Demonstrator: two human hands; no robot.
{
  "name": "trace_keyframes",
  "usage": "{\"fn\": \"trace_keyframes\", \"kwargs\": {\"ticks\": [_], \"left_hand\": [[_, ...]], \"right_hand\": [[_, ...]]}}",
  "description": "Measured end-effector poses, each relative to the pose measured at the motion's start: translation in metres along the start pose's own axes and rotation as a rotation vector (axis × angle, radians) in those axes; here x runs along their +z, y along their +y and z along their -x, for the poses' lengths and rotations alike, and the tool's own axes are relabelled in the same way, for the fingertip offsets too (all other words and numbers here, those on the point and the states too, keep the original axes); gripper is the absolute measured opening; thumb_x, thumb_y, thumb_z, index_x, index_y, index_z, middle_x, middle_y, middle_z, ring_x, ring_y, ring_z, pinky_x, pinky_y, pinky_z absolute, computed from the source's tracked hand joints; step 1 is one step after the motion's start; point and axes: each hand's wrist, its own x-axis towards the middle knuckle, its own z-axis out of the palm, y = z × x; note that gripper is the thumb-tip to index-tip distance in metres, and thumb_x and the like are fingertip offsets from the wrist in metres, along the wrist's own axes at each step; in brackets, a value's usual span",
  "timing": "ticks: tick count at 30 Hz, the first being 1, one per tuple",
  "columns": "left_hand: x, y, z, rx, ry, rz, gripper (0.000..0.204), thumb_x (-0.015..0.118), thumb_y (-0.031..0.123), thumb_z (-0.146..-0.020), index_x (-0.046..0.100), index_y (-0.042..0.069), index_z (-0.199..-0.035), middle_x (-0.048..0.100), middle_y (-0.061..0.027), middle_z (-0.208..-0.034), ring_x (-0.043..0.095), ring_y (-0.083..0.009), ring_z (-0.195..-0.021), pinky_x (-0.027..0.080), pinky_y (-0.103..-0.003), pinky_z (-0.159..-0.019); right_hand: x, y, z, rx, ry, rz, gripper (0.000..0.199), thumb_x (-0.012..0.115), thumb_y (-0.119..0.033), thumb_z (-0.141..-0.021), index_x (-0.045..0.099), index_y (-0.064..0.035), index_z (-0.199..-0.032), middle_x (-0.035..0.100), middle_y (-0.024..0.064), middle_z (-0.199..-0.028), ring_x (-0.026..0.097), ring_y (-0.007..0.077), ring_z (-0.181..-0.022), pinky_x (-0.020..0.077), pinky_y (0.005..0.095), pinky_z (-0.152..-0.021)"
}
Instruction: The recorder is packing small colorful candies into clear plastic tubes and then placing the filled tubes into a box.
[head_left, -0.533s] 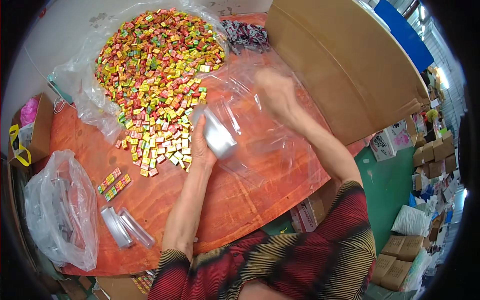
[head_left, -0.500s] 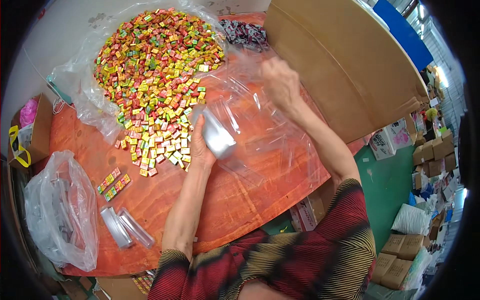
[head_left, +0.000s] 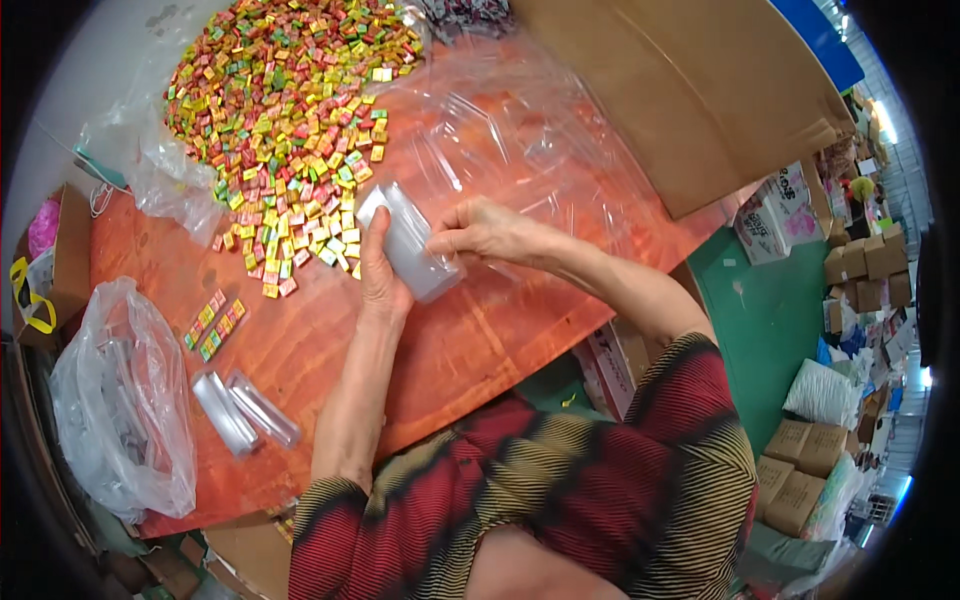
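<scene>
At frame centre, your left hand (head_left: pixel 380 262) cups a clear plastic box (head_left: pixel 408 243); your right hand (head_left: pixel 487 232) pinches its end. A loose grip could probably drop it onto the candy pile (head_left: pixel 290 130).

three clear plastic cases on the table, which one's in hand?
The clear case beside the candy pile, gripped by the left hand and right hand. The other two cases lie untouched near the table's left front edge.

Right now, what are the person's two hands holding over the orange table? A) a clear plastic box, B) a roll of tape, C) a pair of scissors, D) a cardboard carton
A: the left hand and right hand both grip a clear plastic box beside the heap of coloured candies.
</scene>
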Motion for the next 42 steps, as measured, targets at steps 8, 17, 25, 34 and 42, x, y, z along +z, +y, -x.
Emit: {"fn": "trace_keyframes", "kwargs": {"ticks": [8,17,25,34,42], "left_hand": [[-0.007,-0.010,0.048,-0.022,0.068,0.012,0.035,0.059,0.027,-0.071,0.048,0.010,-0.100,0.055,-0.0019,-0.084,0.054,-0.0151,-0.074,0.047,-0.031,-0.066],[0.008,-0.019,0.072,0.031,-0.013,-0.106,0.037,0.059,0.027,-0.072,0.045,0.010,-0.102,0.053,-0.0004,-0.084,0.052,-0.0122,-0.073,0.045,-0.027,-0.064],[-0.014,-0.031,0.067,0.108,0.046,-0.180,0.035,0.060,0.027,-0.071,0.045,0.010,-0.098,0.053,-0.0014,-0.083,0.053,-0.0128,-0.072,0.046,-0.027,-0.062],[-0.013,-0.040,0.075,-0.093,0.048,0.031,0.031,0.060,0.027,-0.071,0.048,0.008,-0.094,0.054,-0.0034,-0.080,0.054,-0.0159,-0.070,0.047,-0.030,-0.063],[-0.012,-0.043,0.067,-0.083,-0.020,0.002,0.032,0.061,0.026,-0.070,0.048,0.010,-0.095,0.053,-0.0018,-0.080,0.053,-0.0140,-0.069,0.046,-0.030,-0.063]], "right_hand": [[-0.001,0.025,0.051,-0.343,0.746,1.252,0.018,0.050,-0.014,-0.073,0.050,0.0011,-0.062,0.054,0.0152,-0.064,0.048,0.0277,-0.052,0.0387,0.0317,-0.048],[0.044,0.036,0.060,-0.047,0.158,0.357,0.020,0.054,-0.019,-0.073,0.057,0.0004,-0.073,0.051,0.0014,-0.058,0.046,0.0065,-0.055,0.0379,0.0234,-0.049],[0.056,0.039,0.061,0.007,0.176,0.202,0.024,0.054,-0.023,-0.072,0.057,0.0007,-0.068,0.051,0.0035,-0.052,0.046,0.0103,-0.044,0.0374,0.0226,-0.041],[0.031,0.023,0.082,-0.125,0.481,0.804,0.022,0.051,-0.016,-0.070,0.048,0.0024,-0.059,0.044,0.0073,-0.049,0.042,0.0116,-0.047,0.0336,0.0292,-0.044],[0.037,0.009,0.085,-0.054,0.441,0.575,0.024,0.049,-0.019,-0.069,0.050,0.0049,-0.066,0.048,0.0168,-0.055,0.047,0.0161,-0.050,0.0372,0.0328,-0.048]]}}
